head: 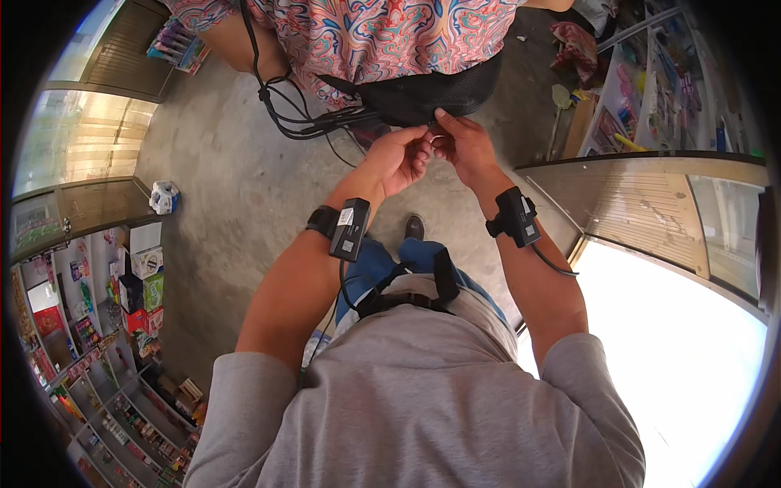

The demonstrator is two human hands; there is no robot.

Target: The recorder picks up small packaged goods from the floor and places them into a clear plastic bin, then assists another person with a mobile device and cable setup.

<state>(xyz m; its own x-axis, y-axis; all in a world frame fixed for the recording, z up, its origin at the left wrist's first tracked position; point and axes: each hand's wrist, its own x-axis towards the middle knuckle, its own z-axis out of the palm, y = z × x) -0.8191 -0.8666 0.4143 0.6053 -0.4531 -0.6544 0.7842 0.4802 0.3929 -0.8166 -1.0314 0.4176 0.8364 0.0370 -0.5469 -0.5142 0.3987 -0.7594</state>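
Note:
My left hand (403,157) and my right hand (465,146) meet at the lower edge of a black mesh waist bag (433,91), worn by a person in a patterned shirt (396,36) who stands facing me. Fingertips of both hands are pinched close together by the bag's edge; what is between them is too small to tell. Bundled black cables (317,122) hang from the bag, left of my hands. Each of my forearms carries a strapped black box, the left one (349,230) and the right one (518,217), with a cable.
Shelves of packaged goods (91,360) line the left side. A display case with small items (659,104) stands at upper right, above a ribbed panel (647,207). A white plastic-wrapped pack (164,197) sits by the left cabinet. Bright light fills an opening at lower right.

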